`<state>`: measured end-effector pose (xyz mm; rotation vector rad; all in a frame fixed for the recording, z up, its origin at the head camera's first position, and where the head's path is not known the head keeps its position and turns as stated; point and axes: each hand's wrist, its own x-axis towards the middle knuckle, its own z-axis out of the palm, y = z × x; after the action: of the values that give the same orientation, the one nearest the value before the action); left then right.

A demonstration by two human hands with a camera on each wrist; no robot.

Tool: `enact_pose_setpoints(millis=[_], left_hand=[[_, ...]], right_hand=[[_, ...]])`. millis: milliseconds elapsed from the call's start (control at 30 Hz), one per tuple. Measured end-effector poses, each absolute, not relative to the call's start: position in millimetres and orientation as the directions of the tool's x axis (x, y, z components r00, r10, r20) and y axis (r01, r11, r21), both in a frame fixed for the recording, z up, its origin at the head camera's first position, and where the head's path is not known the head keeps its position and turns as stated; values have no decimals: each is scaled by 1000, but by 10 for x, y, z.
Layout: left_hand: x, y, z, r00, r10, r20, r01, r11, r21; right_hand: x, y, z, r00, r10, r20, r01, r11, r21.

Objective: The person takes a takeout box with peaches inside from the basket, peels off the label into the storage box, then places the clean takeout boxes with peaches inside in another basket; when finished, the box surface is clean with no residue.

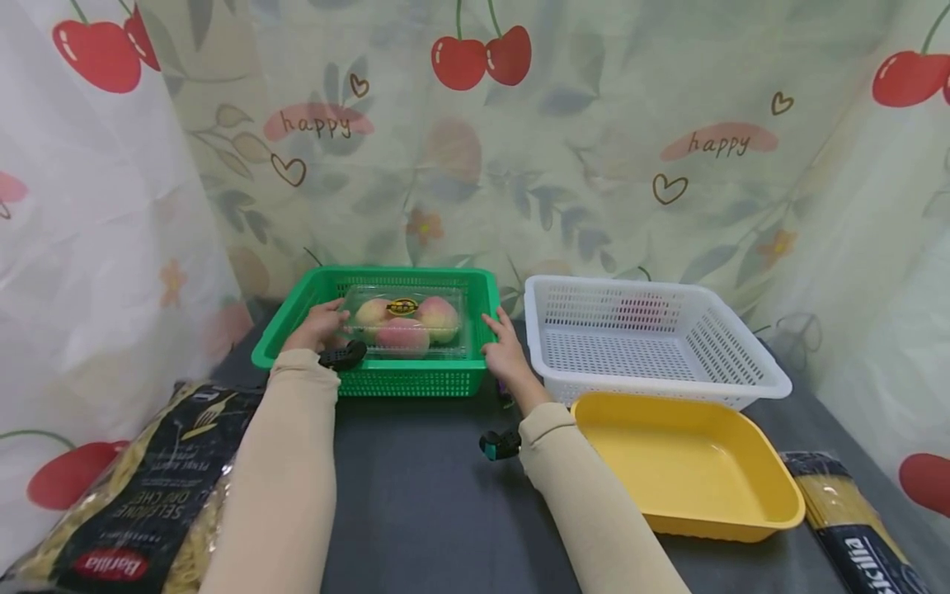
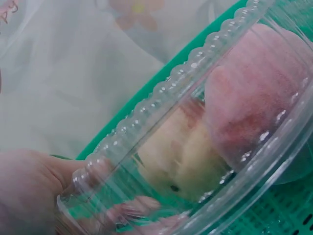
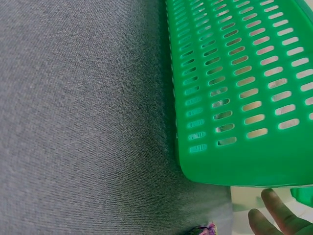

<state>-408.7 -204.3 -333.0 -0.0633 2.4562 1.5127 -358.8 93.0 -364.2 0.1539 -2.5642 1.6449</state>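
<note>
A clear plastic box of peaches (image 1: 404, 323) sits in the green basket (image 1: 411, 382). My left hand (image 1: 317, 326) grips the box's left end; in the left wrist view, fingers (image 2: 137, 208) show through the clear plastic. Several pink and yellow peaches (image 2: 257, 93) lie inside, under a lid with a black and gold label (image 1: 402, 307). At the basket's right end is my right hand (image 1: 508, 356), its fingertips right at the rim. The right wrist view shows two of its fingers (image 3: 279, 210) extended and spread beside the basket's corner.
Right of the green basket stands a white basket (image 1: 660, 375), with a yellow tub (image 1: 683, 462) in front. A bag of Barilla pasta (image 1: 141, 495) lies at the left, a pack of spaghetti (image 1: 853, 520) at the right. Something small and purple (image 3: 208, 229) lies near the green basket.
</note>
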Motion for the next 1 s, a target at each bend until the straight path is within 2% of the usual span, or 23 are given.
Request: enact_pose_setpoints(millis=[300,700,1000], left_hand=[[-4059,-2032,-3298,-973,96,-210,-151,428,891],[-4039,-2009,-3304,-988,-37,-149,-153,289,945],[-4014,-2001,-3303,-988,-69,-135,-149,282,948]], right_hand=[[-3595,939,-3663,-991,-37,132,-136,413,-901],[-3595,936,-3655,-990,-25,138,-136,415,-900],[-3597,930,-3660,-990,-34,138,-140,411,-901]])
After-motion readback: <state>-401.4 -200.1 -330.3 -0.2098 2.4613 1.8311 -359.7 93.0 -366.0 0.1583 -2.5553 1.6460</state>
